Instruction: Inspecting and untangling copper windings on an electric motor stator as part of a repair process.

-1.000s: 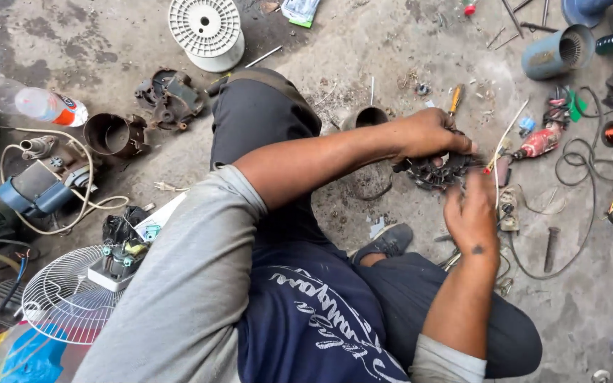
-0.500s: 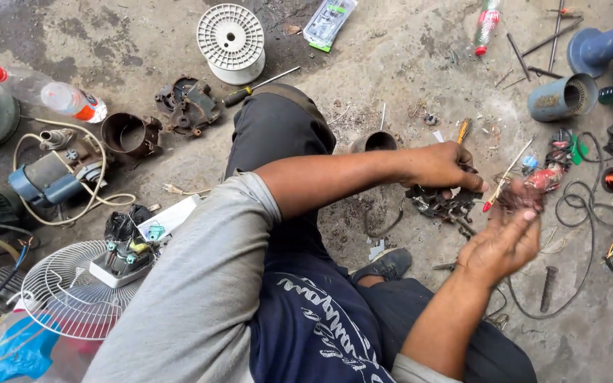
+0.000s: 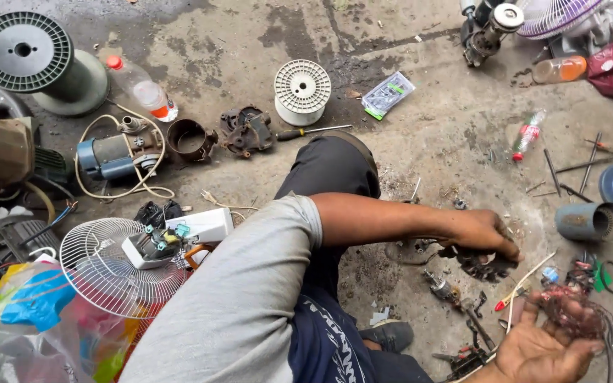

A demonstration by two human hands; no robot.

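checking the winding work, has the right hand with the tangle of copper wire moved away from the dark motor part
Yes: the right hand with the tangle of copper wire has drawn back from the dark motor part, toward the body.

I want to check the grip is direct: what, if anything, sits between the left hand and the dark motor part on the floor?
Nothing visible: the left hand rests directly on the dark motor part. The right hand, palm up, holds tangled copper wire off to one side.
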